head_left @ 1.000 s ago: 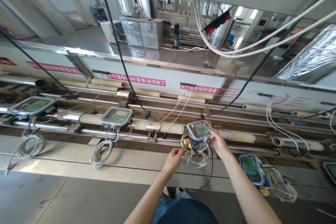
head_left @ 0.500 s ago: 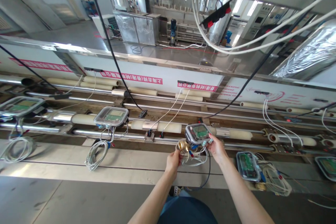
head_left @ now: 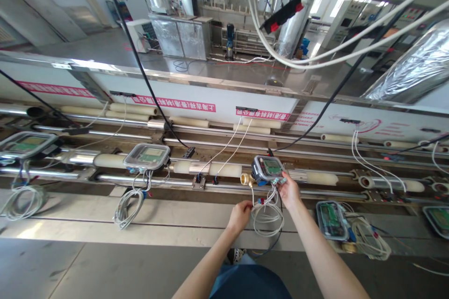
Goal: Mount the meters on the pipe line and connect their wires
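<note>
My right hand [head_left: 289, 191] grips the right side of a water meter [head_left: 268, 168] with a clear lid, green board and brass end fitting [head_left: 247, 179]. The meter sits level with the cream-sleeved pipe line [head_left: 224, 169] of the test bench, its brass end just short of the sleeve. My left hand [head_left: 240, 215] is lower, fingers curled at the meter's hanging coil of white cable [head_left: 268, 214]; whether it pinches the cable I cannot tell.
Two more meters [head_left: 146, 156] [head_left: 26, 144] are mounted in the line to the left, each with a cable coil [head_left: 126, 202]. Another meter [head_left: 331, 219] with cables lies loose on the steel ledge at right. White and black cables [head_left: 315, 58] hang overhead.
The meter has risen from the ledge toward the pipe line. My left hand let go of the brass fitting and dropped to the cable coil, which now hangs free.
</note>
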The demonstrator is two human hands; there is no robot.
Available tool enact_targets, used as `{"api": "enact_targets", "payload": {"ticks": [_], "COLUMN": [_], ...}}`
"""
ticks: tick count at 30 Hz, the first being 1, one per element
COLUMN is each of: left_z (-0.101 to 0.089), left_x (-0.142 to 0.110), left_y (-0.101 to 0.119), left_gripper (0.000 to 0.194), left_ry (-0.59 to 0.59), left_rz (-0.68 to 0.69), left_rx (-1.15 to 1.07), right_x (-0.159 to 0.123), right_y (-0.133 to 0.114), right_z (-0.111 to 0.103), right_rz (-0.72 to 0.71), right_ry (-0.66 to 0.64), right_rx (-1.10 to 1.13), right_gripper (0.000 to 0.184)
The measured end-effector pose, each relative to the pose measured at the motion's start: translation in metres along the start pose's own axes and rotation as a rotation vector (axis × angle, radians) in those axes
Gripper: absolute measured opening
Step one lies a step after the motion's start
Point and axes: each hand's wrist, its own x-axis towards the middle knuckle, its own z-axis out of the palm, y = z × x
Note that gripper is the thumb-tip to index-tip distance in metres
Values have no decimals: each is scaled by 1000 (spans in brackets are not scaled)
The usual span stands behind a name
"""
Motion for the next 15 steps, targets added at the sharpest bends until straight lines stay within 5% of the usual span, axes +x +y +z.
{"api": "enact_targets", "payload": {"ticks": [9,15], "left_z": [0,0], "left_x": [5,32], "left_y": [47,59], "left_gripper": [25,33], "left_ry": [135,183], "left_rz": [173,10], "left_rx": [-61,-277], "right_x": [17,21], "right_y": [2,20], "right_z": [4,16], "right_rz": [-76,-125], "right_ry": [52,68], "right_rx": [-36,-121], "right_gripper": [21,32]}}
